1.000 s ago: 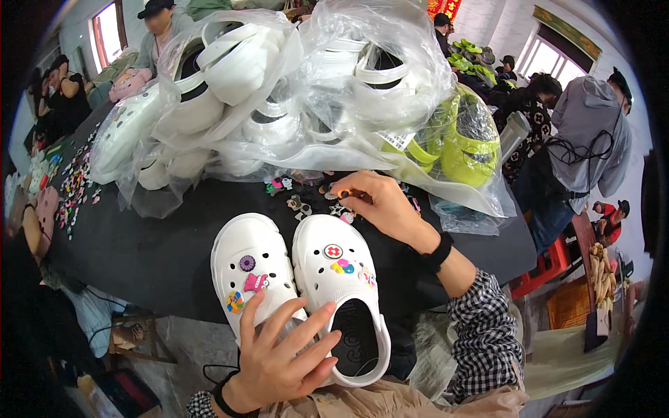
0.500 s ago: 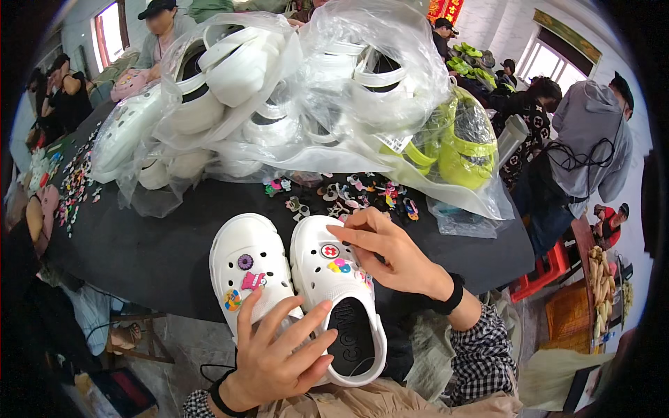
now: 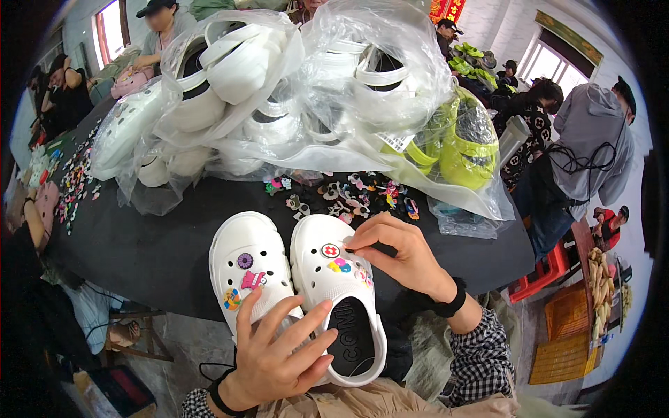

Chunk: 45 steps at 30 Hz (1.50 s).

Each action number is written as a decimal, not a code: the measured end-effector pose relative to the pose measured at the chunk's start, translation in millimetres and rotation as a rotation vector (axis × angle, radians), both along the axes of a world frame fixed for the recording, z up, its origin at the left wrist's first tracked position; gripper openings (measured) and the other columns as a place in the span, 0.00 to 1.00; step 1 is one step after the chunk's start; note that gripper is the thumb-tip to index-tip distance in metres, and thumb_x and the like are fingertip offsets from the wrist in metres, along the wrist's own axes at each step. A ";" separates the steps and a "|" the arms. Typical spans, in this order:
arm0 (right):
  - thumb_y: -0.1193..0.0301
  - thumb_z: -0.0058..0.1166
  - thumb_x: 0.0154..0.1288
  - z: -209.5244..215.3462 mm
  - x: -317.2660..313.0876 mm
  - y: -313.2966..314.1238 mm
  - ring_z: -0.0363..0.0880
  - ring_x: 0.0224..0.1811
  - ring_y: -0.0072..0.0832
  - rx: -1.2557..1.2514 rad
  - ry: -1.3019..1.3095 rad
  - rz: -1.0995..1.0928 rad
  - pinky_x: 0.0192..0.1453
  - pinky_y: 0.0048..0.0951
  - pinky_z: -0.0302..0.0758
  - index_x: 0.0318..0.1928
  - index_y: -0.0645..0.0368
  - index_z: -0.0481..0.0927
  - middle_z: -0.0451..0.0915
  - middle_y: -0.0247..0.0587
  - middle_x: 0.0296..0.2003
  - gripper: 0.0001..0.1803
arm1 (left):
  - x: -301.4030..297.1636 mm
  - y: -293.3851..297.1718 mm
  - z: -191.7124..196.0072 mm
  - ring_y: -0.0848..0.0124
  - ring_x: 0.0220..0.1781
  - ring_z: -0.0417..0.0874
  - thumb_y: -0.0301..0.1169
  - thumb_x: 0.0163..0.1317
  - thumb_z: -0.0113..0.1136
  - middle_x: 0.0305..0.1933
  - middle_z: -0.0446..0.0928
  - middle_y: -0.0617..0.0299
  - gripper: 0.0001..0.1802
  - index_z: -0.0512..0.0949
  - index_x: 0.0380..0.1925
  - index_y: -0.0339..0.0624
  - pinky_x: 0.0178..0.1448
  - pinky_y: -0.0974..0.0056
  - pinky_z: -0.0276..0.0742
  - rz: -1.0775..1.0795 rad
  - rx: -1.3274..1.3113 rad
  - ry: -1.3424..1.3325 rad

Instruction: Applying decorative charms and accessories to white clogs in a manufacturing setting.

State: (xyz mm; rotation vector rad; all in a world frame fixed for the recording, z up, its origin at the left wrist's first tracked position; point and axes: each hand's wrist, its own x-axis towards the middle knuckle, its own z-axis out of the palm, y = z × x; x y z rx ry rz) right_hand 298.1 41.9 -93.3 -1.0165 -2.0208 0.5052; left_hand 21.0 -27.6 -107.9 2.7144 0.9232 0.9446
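Two white clogs lie side by side with their toes away from me. The left clog (image 3: 240, 233) carries a purple round charm (image 3: 244, 260), a pink charm (image 3: 252, 279) and an orange-and-blue charm (image 3: 232, 299). On the right clog (image 3: 313, 233) are a red-and-white round charm (image 3: 330, 251) and a multicoloured charm (image 3: 340, 265), with more charms by its side. My left hand (image 3: 282, 352) lies with fingers spread across both clogs' rear parts. My right hand (image 3: 404, 254) pinches thumb and forefinger together at the right clog's upper, beside the round charm; whatever is between them is hidden.
Clear plastic bags (image 3: 334, 157) of white clogs pile up along the far side of the black table (image 3: 139, 244). Yellow-green clogs (image 3: 468, 150) sit at their right end. Loose charms (image 3: 348, 198) are scattered before the bags, others at far left. Several people work around.
My right hand has shifted slightly right and toward me, from the clog's toe to beside the round charm. The left hand stays in place.
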 end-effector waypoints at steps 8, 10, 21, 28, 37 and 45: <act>0.81 0.64 0.64 4.7 2.3 -1.5 0.86 0.47 0.35 -0.045 0.034 0.049 0.51 0.33 0.81 0.45 0.60 0.87 0.84 0.42 0.44 0.10 | 0.1 0.2 -1.1 0.54 0.62 0.78 0.42 0.55 0.66 0.63 0.79 0.62 0.14 0.89 0.42 0.59 0.76 0.33 0.54 -0.002 0.018 0.002; 0.81 0.64 0.64 7.3 -0.5 0.4 0.86 0.44 0.34 -0.142 0.041 0.009 0.51 0.32 0.81 0.46 0.61 0.86 0.84 0.42 0.43 0.10 | -0.3 0.4 -1.4 0.54 0.62 0.78 0.41 0.53 0.67 0.63 0.80 0.62 0.15 0.89 0.42 0.59 0.76 0.33 0.54 0.000 0.023 -0.005; 0.81 0.64 0.63 35.0 -4.4 12.5 0.86 0.41 0.33 -0.206 -0.144 0.090 0.48 0.31 0.83 0.45 0.64 0.82 0.83 0.43 0.41 0.10 | 0.0 0.9 -1.4 0.55 0.62 0.79 0.44 0.58 0.66 0.64 0.80 0.64 0.14 0.89 0.43 0.59 0.77 0.33 0.54 -0.004 -0.003 -0.023; 0.81 0.63 0.61 50.3 -25.8 35.2 0.84 0.43 0.41 -0.032 -0.226 0.251 0.47 0.38 0.80 0.43 0.62 0.81 0.82 0.44 0.39 0.10 | 1.4 -0.5 2.8 0.60 0.60 0.79 0.43 0.59 0.66 0.64 0.80 0.68 0.12 0.88 0.37 0.52 0.73 0.34 0.59 0.011 -0.001 -0.054; 0.77 0.63 0.59 54.1 -45.3 46.2 0.82 0.42 0.44 0.004 -0.434 0.322 0.46 0.42 0.79 0.38 0.59 0.80 0.80 0.43 0.35 0.07 | 0.4 1.0 -3.1 0.57 0.62 0.79 0.44 0.55 0.68 0.64 0.80 0.66 0.14 0.89 0.41 0.57 0.74 0.31 0.57 -0.009 0.009 -0.040; 0.78 0.63 0.59 55.3 -39.5 50.5 0.82 0.41 0.45 0.025 -0.442 0.402 0.46 0.43 0.79 0.36 0.60 0.80 0.81 0.43 0.35 0.06 | 0.3 1.6 -2.9 0.57 0.62 0.79 0.43 0.55 0.69 0.65 0.80 0.66 0.14 0.89 0.41 0.56 0.72 0.33 0.58 -0.019 -0.010 -0.052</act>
